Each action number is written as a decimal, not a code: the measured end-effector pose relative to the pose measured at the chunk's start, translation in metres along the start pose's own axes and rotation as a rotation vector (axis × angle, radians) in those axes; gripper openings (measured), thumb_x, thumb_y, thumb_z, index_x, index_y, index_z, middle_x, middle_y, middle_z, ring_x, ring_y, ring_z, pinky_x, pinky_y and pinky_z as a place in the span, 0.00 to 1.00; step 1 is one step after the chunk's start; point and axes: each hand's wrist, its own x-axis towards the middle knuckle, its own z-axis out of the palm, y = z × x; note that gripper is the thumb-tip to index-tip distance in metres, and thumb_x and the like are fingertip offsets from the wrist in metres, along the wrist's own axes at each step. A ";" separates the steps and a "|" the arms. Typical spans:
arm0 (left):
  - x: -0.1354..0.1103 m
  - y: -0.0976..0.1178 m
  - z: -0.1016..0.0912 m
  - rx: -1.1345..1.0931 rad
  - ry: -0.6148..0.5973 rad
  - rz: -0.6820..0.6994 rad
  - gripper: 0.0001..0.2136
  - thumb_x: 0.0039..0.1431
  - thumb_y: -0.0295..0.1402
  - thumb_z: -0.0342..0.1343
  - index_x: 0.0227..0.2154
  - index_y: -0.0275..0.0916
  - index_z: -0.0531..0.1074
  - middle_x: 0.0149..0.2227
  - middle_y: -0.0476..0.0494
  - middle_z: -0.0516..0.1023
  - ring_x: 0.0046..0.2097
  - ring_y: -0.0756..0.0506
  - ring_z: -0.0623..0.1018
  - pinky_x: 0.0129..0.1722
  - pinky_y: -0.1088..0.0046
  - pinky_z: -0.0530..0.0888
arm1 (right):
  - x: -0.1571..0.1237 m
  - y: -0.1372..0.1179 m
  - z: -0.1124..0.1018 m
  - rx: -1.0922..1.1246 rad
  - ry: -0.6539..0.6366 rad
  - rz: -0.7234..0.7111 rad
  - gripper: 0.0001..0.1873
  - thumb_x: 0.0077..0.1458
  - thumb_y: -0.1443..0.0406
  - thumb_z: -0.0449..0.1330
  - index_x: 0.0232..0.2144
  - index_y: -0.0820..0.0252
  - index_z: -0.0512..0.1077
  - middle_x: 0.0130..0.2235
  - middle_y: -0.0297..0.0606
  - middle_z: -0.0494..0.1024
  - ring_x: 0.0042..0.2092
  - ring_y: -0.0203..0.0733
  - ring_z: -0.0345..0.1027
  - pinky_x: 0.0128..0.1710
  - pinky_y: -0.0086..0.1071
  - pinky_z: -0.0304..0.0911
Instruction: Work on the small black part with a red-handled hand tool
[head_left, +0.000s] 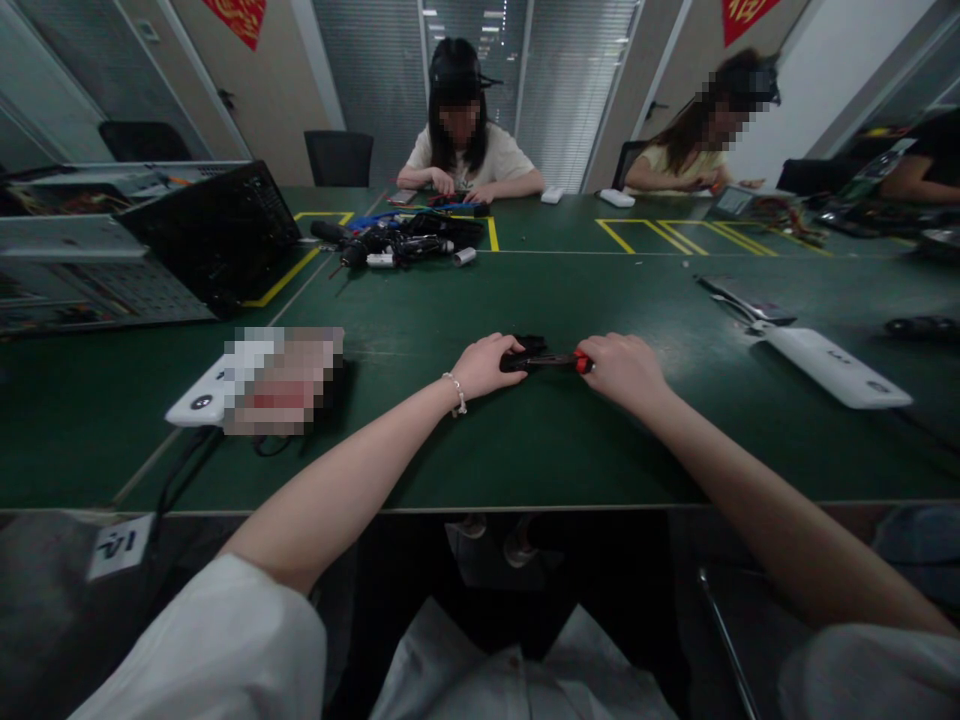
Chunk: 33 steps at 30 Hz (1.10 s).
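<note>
My left hand [486, 366], with a bead bracelet on the wrist, is closed on a small black part [527, 350] resting on the green table [465, 440]. My right hand [621, 368] grips a screwdriver with a red and black handle [559, 362]. Its shaft lies level and points left into the black part. Both hands sit close together near the table's middle, knuckles up. The fingers hide most of the part and the tool's handle.
A white power strip [206, 397] lies at the left, another white power strip [836, 367] at the right. An open black computer case [217, 235] stands at the far left. A pile of black cables and tools [401, 243] lies ahead. Two people sit across the table.
</note>
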 end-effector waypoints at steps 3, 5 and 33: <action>0.000 0.000 0.000 0.001 -0.002 0.001 0.15 0.50 0.39 0.56 0.39 0.39 0.68 0.41 0.43 0.71 0.44 0.43 0.71 0.42 0.65 0.69 | 0.000 -0.001 0.001 -0.006 0.001 0.000 0.09 0.51 0.64 0.51 0.30 0.60 0.70 0.32 0.39 0.75 0.33 0.42 0.64 0.30 0.33 0.51; 0.000 0.000 0.000 0.005 -0.003 0.000 0.15 0.50 0.39 0.56 0.39 0.39 0.68 0.42 0.43 0.71 0.44 0.43 0.71 0.41 0.65 0.69 | -0.001 -0.002 0.001 -0.016 0.007 -0.001 0.09 0.51 0.65 0.50 0.31 0.60 0.70 0.33 0.40 0.75 0.33 0.42 0.64 0.30 0.33 0.51; 0.000 0.000 0.001 0.012 0.006 0.002 0.15 0.50 0.39 0.56 0.40 0.39 0.68 0.41 0.43 0.71 0.42 0.43 0.71 0.41 0.65 0.69 | 0.000 -0.001 -0.002 -0.024 -0.001 -0.008 0.09 0.51 0.64 0.50 0.30 0.60 0.70 0.32 0.41 0.75 0.33 0.43 0.65 0.30 0.33 0.50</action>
